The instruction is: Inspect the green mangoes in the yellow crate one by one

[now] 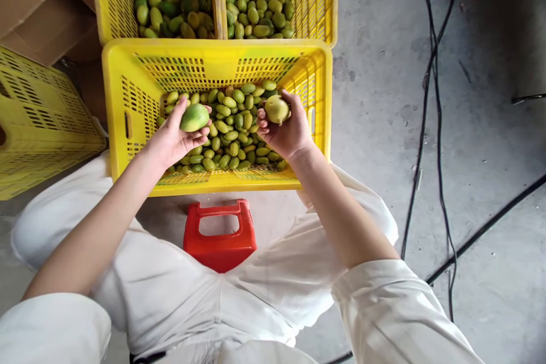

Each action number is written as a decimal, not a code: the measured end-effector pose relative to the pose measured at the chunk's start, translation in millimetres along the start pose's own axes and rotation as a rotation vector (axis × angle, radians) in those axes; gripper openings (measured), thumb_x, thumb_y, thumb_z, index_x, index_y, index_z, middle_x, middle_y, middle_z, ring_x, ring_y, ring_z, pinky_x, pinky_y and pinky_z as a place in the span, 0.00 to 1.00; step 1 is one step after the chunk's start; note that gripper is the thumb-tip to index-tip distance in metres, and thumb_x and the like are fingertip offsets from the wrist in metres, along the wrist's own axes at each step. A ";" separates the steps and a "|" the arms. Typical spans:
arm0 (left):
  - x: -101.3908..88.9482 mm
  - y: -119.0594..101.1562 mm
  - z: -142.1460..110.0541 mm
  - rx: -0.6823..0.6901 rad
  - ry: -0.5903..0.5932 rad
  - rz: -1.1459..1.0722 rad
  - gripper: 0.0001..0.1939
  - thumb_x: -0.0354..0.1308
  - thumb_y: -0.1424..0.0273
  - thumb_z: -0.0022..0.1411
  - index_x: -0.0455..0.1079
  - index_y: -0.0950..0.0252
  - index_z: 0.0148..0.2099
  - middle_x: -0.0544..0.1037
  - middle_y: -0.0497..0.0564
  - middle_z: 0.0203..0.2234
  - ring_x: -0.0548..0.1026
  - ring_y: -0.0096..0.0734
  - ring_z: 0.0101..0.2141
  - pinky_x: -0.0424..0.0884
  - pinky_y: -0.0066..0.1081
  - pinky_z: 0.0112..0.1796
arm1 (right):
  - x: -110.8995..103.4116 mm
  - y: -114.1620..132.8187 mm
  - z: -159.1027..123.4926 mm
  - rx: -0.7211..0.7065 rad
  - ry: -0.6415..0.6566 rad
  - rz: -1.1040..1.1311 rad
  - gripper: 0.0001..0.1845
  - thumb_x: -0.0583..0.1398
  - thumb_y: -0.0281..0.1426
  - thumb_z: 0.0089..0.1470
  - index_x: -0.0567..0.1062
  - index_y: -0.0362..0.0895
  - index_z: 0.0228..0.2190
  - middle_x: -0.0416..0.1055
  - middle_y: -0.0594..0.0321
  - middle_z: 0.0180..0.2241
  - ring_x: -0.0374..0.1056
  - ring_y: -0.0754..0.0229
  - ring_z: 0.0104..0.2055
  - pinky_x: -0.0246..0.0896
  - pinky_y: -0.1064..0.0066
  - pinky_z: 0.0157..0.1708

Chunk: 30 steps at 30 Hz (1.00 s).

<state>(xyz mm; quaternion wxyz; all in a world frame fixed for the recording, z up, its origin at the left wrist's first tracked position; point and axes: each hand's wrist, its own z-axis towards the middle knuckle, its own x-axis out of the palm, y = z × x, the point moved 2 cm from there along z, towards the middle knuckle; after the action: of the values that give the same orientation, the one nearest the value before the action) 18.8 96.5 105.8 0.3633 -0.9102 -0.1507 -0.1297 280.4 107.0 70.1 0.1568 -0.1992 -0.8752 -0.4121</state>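
Note:
My left hand (177, 135) cups a green oval fruit (194, 118) in its palm, fingers curled round it. A yellowish round fruit (277, 108) sits in the closed fingers of my right hand (286, 128). Both hands hover over the near yellow crate (128, 77), whose bottom is covered with several small green fruits (230, 131). I sit with white-trousered legs on either side of a red stool (219, 234).
Two more yellow crates (324, 5) behind hold several green fruits. An overturned yellow crate (38, 119) lies at left, below brown cardboard (38, 11). Black cables (435, 96) run over the grey concrete floor at right.

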 end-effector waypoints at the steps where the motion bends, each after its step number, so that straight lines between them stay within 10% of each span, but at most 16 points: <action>1: -0.5 -0.3 0.2 -0.016 0.007 -0.001 0.28 0.66 0.43 0.80 0.84 0.61 0.62 0.86 0.53 0.37 0.83 0.30 0.30 0.82 0.26 0.32 | -2.3 0.5 1.8 0.008 -0.008 0.000 0.30 0.75 0.63 0.62 0.74 0.53 0.41 0.80 0.62 0.36 0.79 0.52 0.42 0.78 0.64 0.34; 14: -7.1 5.1 1.3 0.120 -0.031 -0.024 0.11 0.75 0.62 0.72 0.82 0.60 0.50 0.90 0.56 0.45 0.85 0.32 0.39 0.79 0.27 0.37 | -6.4 -1.5 7.6 -0.046 -0.035 -0.001 0.19 0.73 0.41 0.62 0.82 0.56 0.52 0.87 0.62 0.51 0.84 0.49 0.61 0.87 0.59 0.55; 23: -8.7 0.0 8.1 0.019 0.031 -0.026 0.30 0.65 0.34 0.75 0.82 0.56 0.49 0.80 0.51 0.27 0.84 0.38 0.32 0.78 0.31 0.29 | -5.1 -0.8 8.6 -0.093 -0.067 -0.037 0.23 0.76 0.55 0.66 0.79 0.53 0.46 0.84 0.61 0.44 0.83 0.52 0.54 0.83 0.68 0.40; 30: -10.9 -3.0 1.4 0.005 0.036 -0.074 0.27 0.67 0.39 0.74 0.83 0.58 0.53 0.84 0.54 0.31 0.87 0.44 0.36 0.84 0.35 0.33 | -15.0 4.2 6.3 0.009 -0.027 0.036 0.27 0.73 0.61 0.65 0.76 0.54 0.41 0.82 0.61 0.38 0.83 0.48 0.53 0.86 0.60 0.44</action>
<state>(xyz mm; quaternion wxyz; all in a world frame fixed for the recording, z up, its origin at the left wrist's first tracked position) 7.8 97.6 102.9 0.3632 -0.9006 -0.1781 -0.1589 294.7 111.1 62.4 0.1532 -0.2196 -0.8754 -0.4025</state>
